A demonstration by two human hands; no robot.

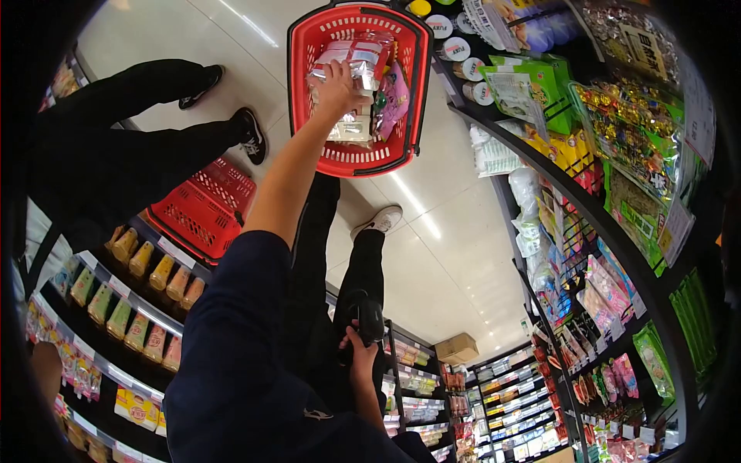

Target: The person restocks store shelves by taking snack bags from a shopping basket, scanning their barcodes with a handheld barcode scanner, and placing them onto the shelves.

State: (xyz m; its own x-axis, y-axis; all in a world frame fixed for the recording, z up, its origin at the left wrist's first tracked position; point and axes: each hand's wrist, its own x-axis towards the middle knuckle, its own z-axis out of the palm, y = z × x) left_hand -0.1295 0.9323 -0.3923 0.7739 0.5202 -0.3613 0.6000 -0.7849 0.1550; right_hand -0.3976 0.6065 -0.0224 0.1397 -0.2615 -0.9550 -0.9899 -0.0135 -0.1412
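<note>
My left hand [338,91] reaches into a red shopping basket [295,92], its fingers spread over the packs inside. Beneath and beside the fingers lie a red-and-white packet [369,52], a shiny clear-wrapped pack [363,75] and a pink bag [395,96]. Pale packs [351,130] sit under my wrist. Lower down, in front of my dark trousers, my right hand [361,353] is wrapped round a black handheld scanner [371,318]. Its grip is partly covered by my fingers.
Another person in black trousers [147,158] stands at the left, beside a second red basket [202,212]. Shelves of bottled drinks [139,259] line the left. Hanging snack bags [633,139] fill the curved rack at right. A cardboard box [457,349] stands farther along.
</note>
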